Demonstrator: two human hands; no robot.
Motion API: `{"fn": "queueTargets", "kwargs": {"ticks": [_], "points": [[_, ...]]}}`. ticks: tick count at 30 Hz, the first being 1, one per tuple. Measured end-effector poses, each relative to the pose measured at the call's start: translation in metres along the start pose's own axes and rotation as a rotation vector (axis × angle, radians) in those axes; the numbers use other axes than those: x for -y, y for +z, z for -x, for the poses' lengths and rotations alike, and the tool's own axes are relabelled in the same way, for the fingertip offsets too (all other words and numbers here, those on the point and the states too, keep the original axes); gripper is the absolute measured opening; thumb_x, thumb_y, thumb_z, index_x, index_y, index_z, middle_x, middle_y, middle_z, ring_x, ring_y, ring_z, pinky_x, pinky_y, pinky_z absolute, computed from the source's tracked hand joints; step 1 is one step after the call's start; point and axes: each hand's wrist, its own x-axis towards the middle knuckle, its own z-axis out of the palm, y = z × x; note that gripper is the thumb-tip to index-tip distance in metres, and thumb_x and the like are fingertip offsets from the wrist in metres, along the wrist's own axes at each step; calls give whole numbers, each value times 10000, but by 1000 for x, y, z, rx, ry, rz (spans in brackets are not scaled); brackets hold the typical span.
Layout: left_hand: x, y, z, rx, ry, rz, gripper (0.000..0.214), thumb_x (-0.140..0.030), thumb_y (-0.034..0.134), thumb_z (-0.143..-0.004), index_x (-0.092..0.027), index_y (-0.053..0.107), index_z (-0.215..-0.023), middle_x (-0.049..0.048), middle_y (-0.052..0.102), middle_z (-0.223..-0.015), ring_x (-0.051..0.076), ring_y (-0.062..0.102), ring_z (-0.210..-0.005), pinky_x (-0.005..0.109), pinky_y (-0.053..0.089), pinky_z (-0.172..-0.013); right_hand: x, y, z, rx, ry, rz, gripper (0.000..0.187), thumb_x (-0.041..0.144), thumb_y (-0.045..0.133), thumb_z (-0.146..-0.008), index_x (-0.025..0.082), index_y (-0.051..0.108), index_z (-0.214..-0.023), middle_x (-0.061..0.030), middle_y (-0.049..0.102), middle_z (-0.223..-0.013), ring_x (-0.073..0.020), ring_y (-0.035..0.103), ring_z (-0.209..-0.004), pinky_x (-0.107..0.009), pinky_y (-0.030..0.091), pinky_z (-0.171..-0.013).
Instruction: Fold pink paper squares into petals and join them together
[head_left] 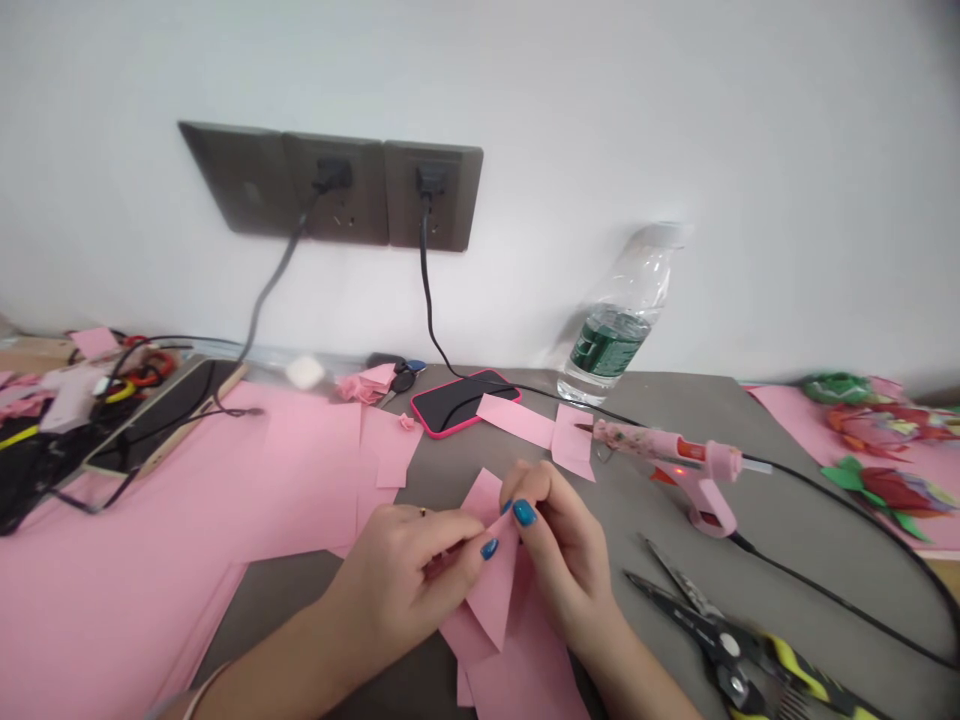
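Note:
Between my two hands is a folded piece of pink paper [495, 595], its lower end tapering to a point. My left hand [412, 570] pinches its left side between thumb and fingers. With thumb and fingertips, my right hand [559, 540] grips the upper right corner. More pink paper strips [529, 675] lie on the table just below. A pink glue gun [671, 455] rests to the right of my right hand, a red light lit on it. Nearer the front right edge are black and yellow pliers [731, 640] with their jaws apart.
Large pink sheets [112, 590] cover the left side. A phone in a pink case [465, 400] and a water bottle [619, 325] are by the wall. Another phone [169, 410] and cables lie at left. Paper flowers [892, 485] sit at right; a black cord [832, 490] crosses the table.

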Motion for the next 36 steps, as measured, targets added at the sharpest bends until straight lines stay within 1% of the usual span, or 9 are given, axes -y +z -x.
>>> {"fn": "queueTargets", "kwargs": {"ticks": [4,13,18,21,29,36], "points": [[0,0,0,0,22,-9,333,-138,456,-959,-192,352,-648,-76,227,-582,69,267,-480,220,230,-491,-1,-1,0,-49,8,8,251,276,429,-1049,219,463,-807,21,412,-718,-149,361,-647,-294,279,-583],[4,1,0,53,42,27,306,-120,463,-938,-191,354,-661,-78,223,-589,66,248,-489,214,233,-507,-3,-4,-3,-183,12,-7,267,289,484,-1026,212,478,-770,21,429,-684,-149,368,-631,-292,269,-573],[2,-1,0,71,-10,87,303,-65,453,-881,-194,303,-652,-73,206,-602,67,226,-498,208,224,-494,-3,-4,-4,-195,4,-17,267,296,501,-1017,209,487,-765,19,431,-681,-148,372,-626,-293,264,-574],[2,-2,-1,73,-34,120,292,-50,448,-859,-198,300,-655,-74,202,-597,64,237,-489,206,212,-477,-4,-4,-3,-202,6,-21,264,294,503,-1015,210,487,-765,17,434,-685,-151,372,-630,-295,262,-573],[2,-2,-3,44,-41,79,278,-44,444,-847,-194,319,-649,-75,210,-593,62,235,-490,201,214,-479,-5,-4,-2,-199,7,-35,249,258,486,-1021,216,488,-775,18,427,-694,-156,375,-642,-298,272,-575],[4,-3,-2,60,-42,97,285,-49,445,-851,-197,307,-650,-73,211,-599,66,234,-499,206,218,-484,-6,-5,-2,-212,0,-23,262,238,499,-1010,211,486,-750,19,435,-685,-152,384,-636,-293,274,-574]]}}
